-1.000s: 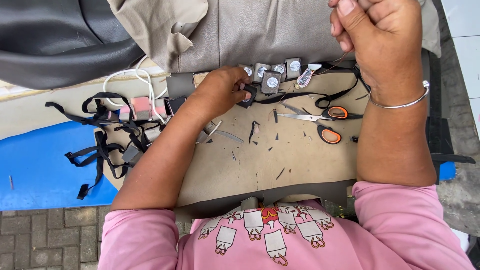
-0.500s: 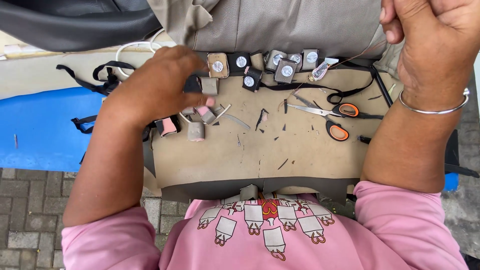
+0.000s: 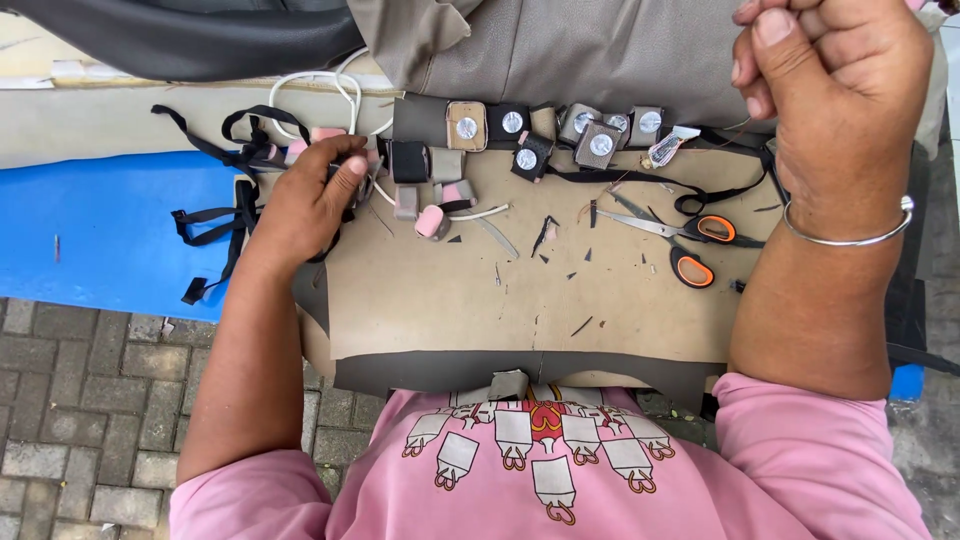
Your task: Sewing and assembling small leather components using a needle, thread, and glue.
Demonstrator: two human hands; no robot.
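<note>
- A tan sheet of leather-like material (image 3: 480, 300) lies across my lap as a work surface, its near edge against my pink shirt; a grey-beige folded cover (image 3: 560, 50) is heaped along its far side.
- A blue board (image 3: 100, 230) sits to my left, above the paved ground.
- My right hand (image 3: 835, 100) is raised above the sheet's right side, fingers curled into a closed fist with the thumb pressed on top; whether a thread is pinched inside, I cannot tell.
- My left hand (image 3: 305, 205) rests on the sheet's left edge, fingers bent down among a tangle of black straps (image 3: 225, 180) and a white cord (image 3: 310, 90); whether they grip anything, I cannot tell.
- Orange-handled scissors (image 3: 680, 235) lie unused on the sheet, near my right forearm.
- A row of small padded tabs with round silver studs (image 3: 545, 135), in black, grey and tan, lines the sheet's far edge: these look finished.
- Loose pink and grey pieces (image 3: 430, 205) beside my left hand carry no studs, so by my judgement work remains on them.
- Dark offcuts (image 3: 545, 235) dot the sheet.
</note>
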